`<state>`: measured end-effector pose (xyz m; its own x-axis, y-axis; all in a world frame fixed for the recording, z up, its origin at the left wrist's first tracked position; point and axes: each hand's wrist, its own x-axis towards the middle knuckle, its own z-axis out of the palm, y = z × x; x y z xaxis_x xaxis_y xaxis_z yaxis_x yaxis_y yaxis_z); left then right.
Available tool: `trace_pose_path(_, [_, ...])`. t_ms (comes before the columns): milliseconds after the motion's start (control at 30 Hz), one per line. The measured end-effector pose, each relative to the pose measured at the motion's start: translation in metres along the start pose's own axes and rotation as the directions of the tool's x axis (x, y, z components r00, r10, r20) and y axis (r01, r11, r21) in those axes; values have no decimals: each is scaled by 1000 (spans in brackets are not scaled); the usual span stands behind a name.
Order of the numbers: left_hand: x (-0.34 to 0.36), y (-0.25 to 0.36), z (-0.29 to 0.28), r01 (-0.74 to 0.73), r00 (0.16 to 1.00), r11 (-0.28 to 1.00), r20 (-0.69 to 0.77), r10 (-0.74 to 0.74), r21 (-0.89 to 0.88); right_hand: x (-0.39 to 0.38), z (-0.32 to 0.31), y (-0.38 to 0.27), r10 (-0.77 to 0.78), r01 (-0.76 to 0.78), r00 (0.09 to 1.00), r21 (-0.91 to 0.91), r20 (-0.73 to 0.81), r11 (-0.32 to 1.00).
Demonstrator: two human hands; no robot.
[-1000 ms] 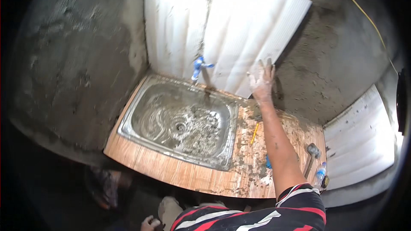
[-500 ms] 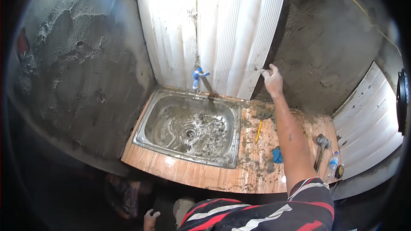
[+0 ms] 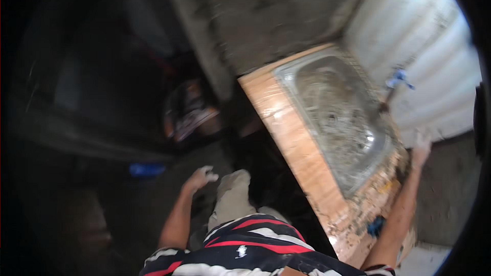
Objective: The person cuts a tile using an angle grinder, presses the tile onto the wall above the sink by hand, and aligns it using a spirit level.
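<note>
My left hand (image 3: 203,178) is out over the dim floor beside my knee, open with fingers loosely bent and dusty, holding nothing visible. My right hand (image 3: 421,144) reaches to the lower edge of a white ribbed wall panel (image 3: 414,36); its whitened fingers look extended and apart, though blurred. A steel sink (image 3: 332,117), coated with grey slurry, sits in a wood-look countertop (image 3: 284,138) smeared with mortar near my right arm. A blue tap fitting (image 3: 397,77) projects from the panel above the sink. A blue cloth (image 3: 375,226) and a blurred yellow object lie on the counter beside my forearm.
A rough grey plastered wall (image 3: 276,10) stands behind the counter's far end, with more on the right. In the dark area at left are a bulky dark item with orange patches (image 3: 192,110) and a blue object (image 3: 146,169) on the floor. A second panel shows at lower right.
My view has swung left, showing the dim floor, and the sink and panel have shifted rightward in it. My left hand has risen into fuller view; my right hand remains by the panel's edge.
</note>
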<state>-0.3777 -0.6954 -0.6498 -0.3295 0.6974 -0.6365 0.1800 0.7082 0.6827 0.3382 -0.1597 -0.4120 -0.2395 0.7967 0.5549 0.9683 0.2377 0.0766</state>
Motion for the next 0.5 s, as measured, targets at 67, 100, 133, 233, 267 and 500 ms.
trace_pose_path(67, [-6,-24,-36,107,986,987,-118,-122,-123,10,47,-22,272,-286,958,240,88,928])
trace_pose_path(100, [0,-37,-53,125,974,983,-173,-147,-131,16,59,-2,164,-175,980,92,112,980])
trace_pose_path(133, [13,-50,-64,136,963,981,-213,-164,-140,21,70,22,55,-46,989,-66,135,997])
trace_pose_path(233, [71,-85,-98,260,908,893,-223,-356,-368,38,76,75,-231,298,954,-519,192,801])
trace_pose_path(267, [91,-112,-114,267,888,877,-253,-385,-399,46,79,78,-217,344,936,-587,278,733])
trace_pose_path(500, [255,-212,-171,411,624,695,-374,-686,-590,62,26,47,5,325,911,-727,412,604])
